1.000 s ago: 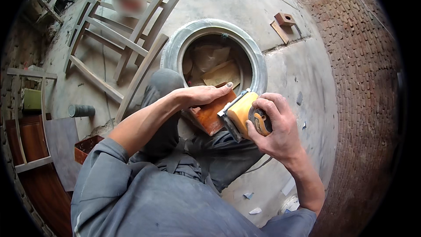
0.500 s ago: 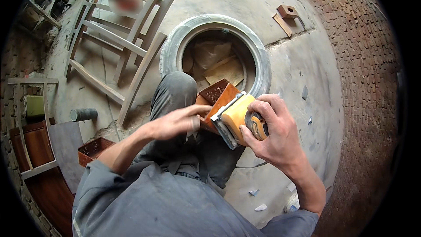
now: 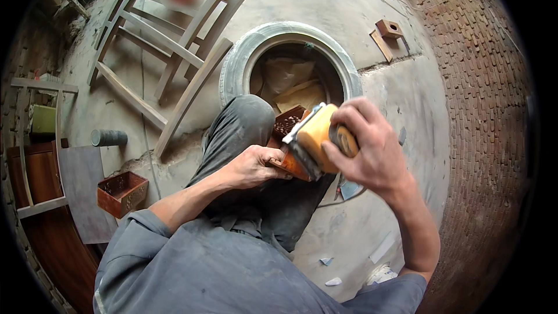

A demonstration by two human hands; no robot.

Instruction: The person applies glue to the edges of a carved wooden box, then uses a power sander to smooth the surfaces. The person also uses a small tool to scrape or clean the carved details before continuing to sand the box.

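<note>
My right hand (image 3: 372, 151) is wrapped round the grip of a yellow electric sander (image 3: 317, 134). The sander is tilted, its grey pad against the orange-brown face of a small wooden box (image 3: 295, 166). My left hand (image 3: 256, 167) pinches the near left edge of that box, thumb on top. The box is over my lap, beside my raised knee (image 3: 247, 110), and the sander covers much of it. Part of its dark, carved-looking side shows beyond the sander. A similar open wooden box (image 3: 122, 193) lies on the floor at my left.
A large tyre (image 3: 235, 70) lies ahead with bags inside. A grey wooden frame (image 3: 174, 75) stands front left, near a cylinder (image 3: 108, 137) and a grey board (image 3: 87, 192). A box with a hole (image 3: 389, 28) sits far right. A brick surface (image 3: 471, 81) runs along the right.
My left hand has closed on the box's edge, where it was loose and blurred before. The box and sander have tilted, and the sander has shifted slightly up. The whole view has shifted a little.
</note>
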